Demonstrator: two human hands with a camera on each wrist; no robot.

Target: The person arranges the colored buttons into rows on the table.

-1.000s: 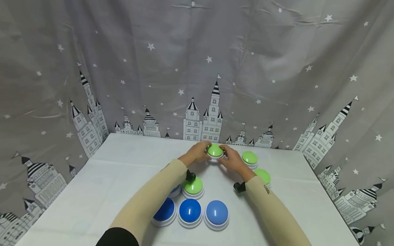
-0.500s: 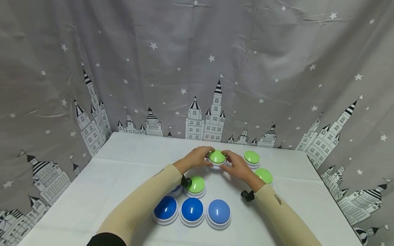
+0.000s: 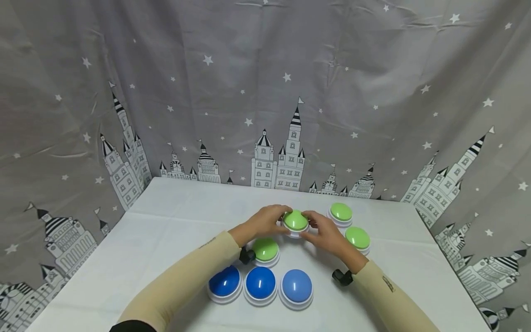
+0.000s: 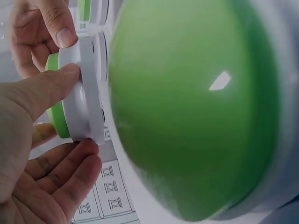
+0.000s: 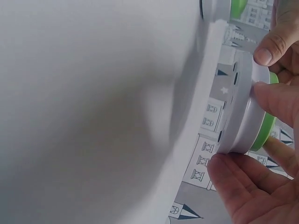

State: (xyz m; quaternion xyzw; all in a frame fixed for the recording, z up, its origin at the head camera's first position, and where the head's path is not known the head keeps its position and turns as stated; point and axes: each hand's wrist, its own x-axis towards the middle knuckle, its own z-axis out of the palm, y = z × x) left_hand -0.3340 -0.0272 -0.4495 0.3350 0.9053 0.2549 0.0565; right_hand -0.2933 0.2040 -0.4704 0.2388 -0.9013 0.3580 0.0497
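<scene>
A push button [image 3: 296,220] with a green dome and white base is held between both hands in the head view. My left hand [image 3: 265,221] grips its left side and my right hand [image 3: 327,234] its right side. Thumbs and fingers clasp the white base [image 4: 80,105] in the left wrist view. From the right wrist, a gap shows between the underside of the base [image 5: 236,107] and the white tabletop, so it is off the surface. Another green button [image 3: 265,249] stands nearer, beside my left wrist, and fills much of the left wrist view.
Three blue buttons, one dark [image 3: 224,281], one mid-blue [image 3: 260,282] and one lighter [image 3: 296,286], stand in a row in front. Two green buttons, one farther [image 3: 341,212] and one nearer [image 3: 357,238], stand at right. A grey castle-print curtain [image 3: 207,101] hangs behind the white table [image 3: 174,216].
Both hands have brought the held green button nearer and slightly right, away from the table's back edge. The other buttons keep their places; the view has shifted a little.
</scene>
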